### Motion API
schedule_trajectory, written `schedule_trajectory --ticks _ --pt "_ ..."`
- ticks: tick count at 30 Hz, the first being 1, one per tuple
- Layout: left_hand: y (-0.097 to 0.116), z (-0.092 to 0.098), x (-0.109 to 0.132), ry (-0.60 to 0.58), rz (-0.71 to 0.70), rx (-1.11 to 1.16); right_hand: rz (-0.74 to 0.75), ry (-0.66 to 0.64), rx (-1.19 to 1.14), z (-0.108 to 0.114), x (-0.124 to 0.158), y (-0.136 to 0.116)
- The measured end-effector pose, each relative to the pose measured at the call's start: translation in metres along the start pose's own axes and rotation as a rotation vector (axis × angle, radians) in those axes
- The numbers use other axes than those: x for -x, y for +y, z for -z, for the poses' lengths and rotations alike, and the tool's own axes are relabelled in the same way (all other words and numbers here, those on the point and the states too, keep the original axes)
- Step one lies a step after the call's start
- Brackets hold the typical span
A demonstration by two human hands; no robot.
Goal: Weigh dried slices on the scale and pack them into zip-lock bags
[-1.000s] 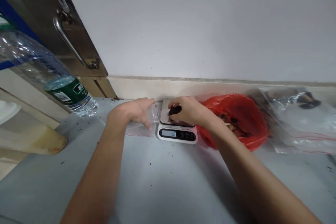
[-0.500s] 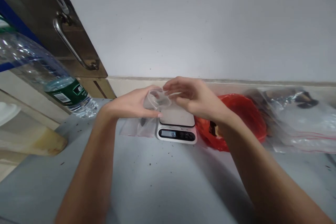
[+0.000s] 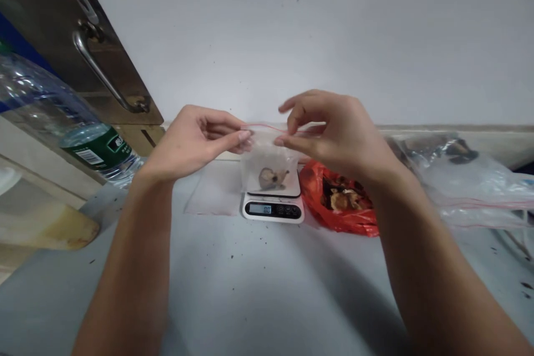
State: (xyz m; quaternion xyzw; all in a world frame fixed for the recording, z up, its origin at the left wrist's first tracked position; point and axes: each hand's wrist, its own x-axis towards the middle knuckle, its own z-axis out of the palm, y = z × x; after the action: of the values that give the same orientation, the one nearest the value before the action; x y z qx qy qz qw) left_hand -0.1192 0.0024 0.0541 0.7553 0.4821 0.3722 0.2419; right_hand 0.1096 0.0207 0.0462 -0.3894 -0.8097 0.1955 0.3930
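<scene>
A small clear zip bag [image 3: 267, 150] with a red seal line hangs between my hands, with a few brownish dried pieces, perhaps mushroom, at its bottom. My left hand [image 3: 204, 139] pinches the bag's upper left corner between thumb and fingers. At the right part of the seal, my right hand [image 3: 325, 128] grips the edge with thumb and index finger, its other fingers curled. Directly beneath and behind the bag is a white kitchen scale [image 3: 273, 212], whose display appears to read 0.0. Flat on the table left of the scale lies another clear bag [image 3: 212, 192].
Right of the scale, a red plastic bag [image 3: 359, 225] holds brown dried pieces. Several clear zip bags [image 3: 475, 183] lie farther right. A large water bottle [image 3: 92, 144] and a container with yellowish contents [image 3: 62, 228] stand at left. A white wall [image 3: 317, 39] rises behind the table.
The bag has been lifted upright off the scale, its seal now stretched between both hands. The display went from about 4.6 to 0.0. My right hand moved from beside the bag opening onto the seal.
</scene>
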Motion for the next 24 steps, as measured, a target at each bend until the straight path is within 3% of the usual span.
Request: schedule_trajectory --ticks 4,11,24 --pt "0.008 -0.004 0.001 -0.018 -0.025 -0.043 -0.036 0.019 0.012 0.007 0.002 -0.002" --pt "0.018 -0.013 0.001 -0.077 -0.104 -0.169 0.000 -0.108 0.068 0.012 0.004 -0.003" --pt "0.018 -0.023 -0.001 -0.091 -0.237 -0.263 0.106 -0.184 -0.004 0.005 0.004 -0.003"
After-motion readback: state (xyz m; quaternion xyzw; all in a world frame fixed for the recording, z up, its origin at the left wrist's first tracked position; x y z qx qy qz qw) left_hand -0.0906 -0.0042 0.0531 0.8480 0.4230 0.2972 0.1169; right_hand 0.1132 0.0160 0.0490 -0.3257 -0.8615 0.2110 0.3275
